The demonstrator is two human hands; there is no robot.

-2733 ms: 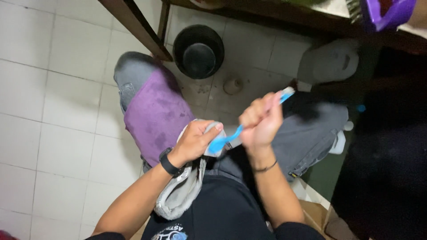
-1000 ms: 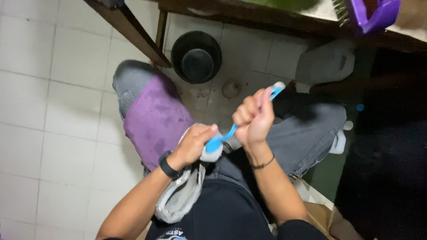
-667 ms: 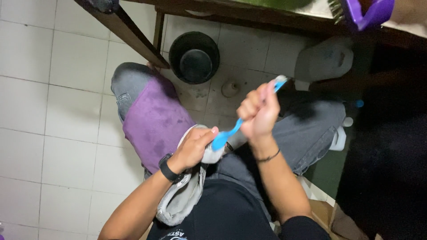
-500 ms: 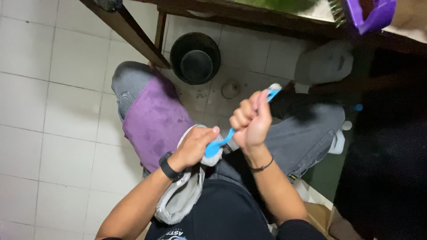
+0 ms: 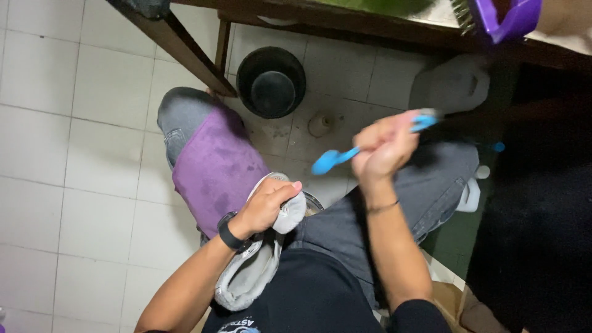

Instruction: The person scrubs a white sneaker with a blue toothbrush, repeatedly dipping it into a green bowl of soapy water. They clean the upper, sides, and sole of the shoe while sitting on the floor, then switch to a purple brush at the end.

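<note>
White floor tiles fill the left side; a purple cloth lies over the person's left knee, which is clad in grey trousers; at about 12 o'clock from the cloth a round black bucket stands on the floor beside a dark wooden table leg, and what is in the bucket cannot be made out; the left hand, with a black wristband, closes its grip around the toe of a pale grey shoe, whose open end hangs toward 6 o'clock against the dark shirt; at roughly 2 o'clock from that hand, and clear of the shoe, the right hand is raised in a fist about the handle of a blue brush, its head pointing toward 8 o'clock and blurred; at 1 o'clock from it a whitish plastic jug sits on the floor; a purple object lies on the table's edge at top right.
</note>
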